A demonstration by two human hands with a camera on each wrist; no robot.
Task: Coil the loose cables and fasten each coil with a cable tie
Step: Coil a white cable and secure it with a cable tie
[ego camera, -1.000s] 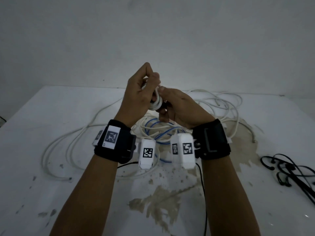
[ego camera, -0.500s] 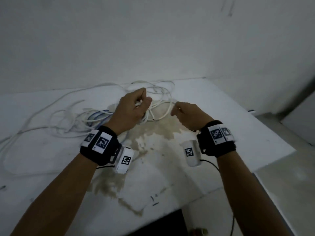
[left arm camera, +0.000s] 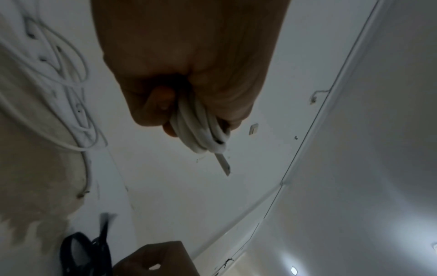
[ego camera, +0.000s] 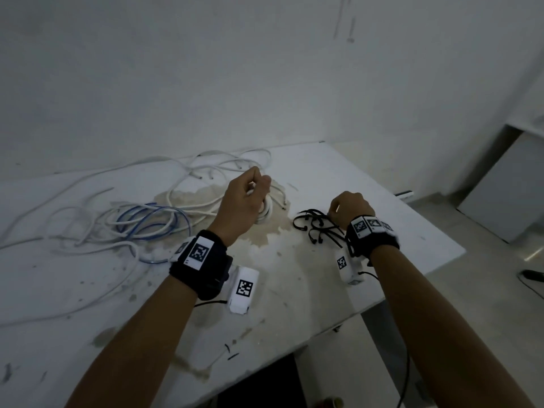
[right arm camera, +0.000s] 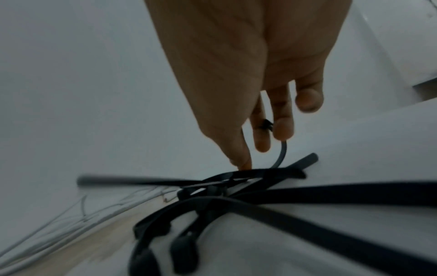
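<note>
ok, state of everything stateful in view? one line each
left hand: grips the white coil
white coil: wound, no tie on it
right hand: pinches one tie
pinched cable tie: unfastened
black cable ties: loose pile on table
white and blue cables: uncoiled, tangled

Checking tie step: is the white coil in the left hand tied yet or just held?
Just held. Left hand grips coil; no tie shows on it.

no readable text, only square coded markers (ego camera: 199, 252) on wristbands
</note>
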